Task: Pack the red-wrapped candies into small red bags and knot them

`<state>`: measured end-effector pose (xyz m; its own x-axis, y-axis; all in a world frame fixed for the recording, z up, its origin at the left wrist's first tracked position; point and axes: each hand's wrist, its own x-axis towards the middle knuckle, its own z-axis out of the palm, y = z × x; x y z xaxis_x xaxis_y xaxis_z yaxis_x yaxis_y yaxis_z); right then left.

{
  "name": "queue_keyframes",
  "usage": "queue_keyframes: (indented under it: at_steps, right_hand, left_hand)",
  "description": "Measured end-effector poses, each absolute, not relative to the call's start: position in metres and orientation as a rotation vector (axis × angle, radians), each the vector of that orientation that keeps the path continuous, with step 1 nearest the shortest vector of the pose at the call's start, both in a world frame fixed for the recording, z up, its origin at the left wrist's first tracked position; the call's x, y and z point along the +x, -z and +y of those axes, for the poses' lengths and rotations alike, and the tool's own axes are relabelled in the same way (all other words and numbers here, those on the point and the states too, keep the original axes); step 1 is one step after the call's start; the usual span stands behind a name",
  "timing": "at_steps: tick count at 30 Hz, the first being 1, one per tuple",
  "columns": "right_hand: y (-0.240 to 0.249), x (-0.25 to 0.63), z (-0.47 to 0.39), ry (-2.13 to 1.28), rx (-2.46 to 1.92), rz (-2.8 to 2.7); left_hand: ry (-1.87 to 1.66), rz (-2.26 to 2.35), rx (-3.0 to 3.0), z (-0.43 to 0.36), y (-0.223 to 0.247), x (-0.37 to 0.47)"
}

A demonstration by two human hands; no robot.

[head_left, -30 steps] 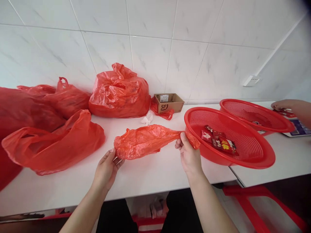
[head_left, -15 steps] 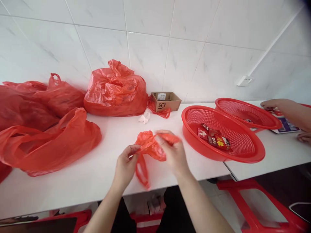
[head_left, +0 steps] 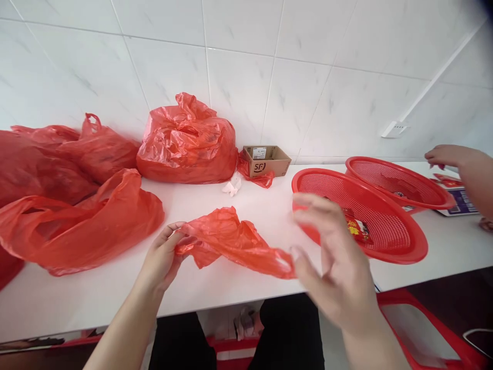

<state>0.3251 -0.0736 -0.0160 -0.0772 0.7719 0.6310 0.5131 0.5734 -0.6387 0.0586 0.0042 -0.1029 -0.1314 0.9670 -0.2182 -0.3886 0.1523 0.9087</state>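
A thin red plastic bag point(head_left: 231, 239) is stretched out above the white table in front of me. My left hand point(head_left: 164, 259) pinches its left end between thumb and fingers. At the bag's right end, by a handle loop, my right hand point(head_left: 335, 262) has its fingers spread apart and is blurred by motion; nothing shows in its grip. Behind that hand stands a red plastic basket point(head_left: 398, 226), partly covered by it, with several small red and dark packets point(head_left: 358, 228) inside.
Full red bags point(head_left: 188, 144) stand along the wall, and a loose red bag point(head_left: 100, 226) lies at left. A small cardboard box point(head_left: 271, 164) and crumpled tissue point(head_left: 232, 185) sit at the back. Beyond a second red basket point(head_left: 400, 180), another person's hand point(head_left: 449, 155) holds something small.
The bag, bunched between both hands before, is now spread out sideways. My left hand has moved left; my right hand has moved right and opened. The other person's hand has lifted.
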Motion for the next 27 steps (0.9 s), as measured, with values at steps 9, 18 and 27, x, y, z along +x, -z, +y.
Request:
queue_keyframes:
  at_steps: [9, 18, 27]
  right_hand:
    - [0.094, 0.283, -0.010, -0.224, -1.557, -2.432]
    - [0.079, 0.350, 0.010, -0.397, -1.701, -2.200]
    - [0.076, 0.318, -0.004, -0.771, -1.317, -2.199]
  left_hand:
    - [-1.277, 1.069, 0.587, -0.006, 0.095, 0.071]
    - [-1.299, 1.561, 1.163, -0.011, 0.105, 0.001]
    - [-1.199, 1.656, 2.470, -0.030, 0.096, 0.116]
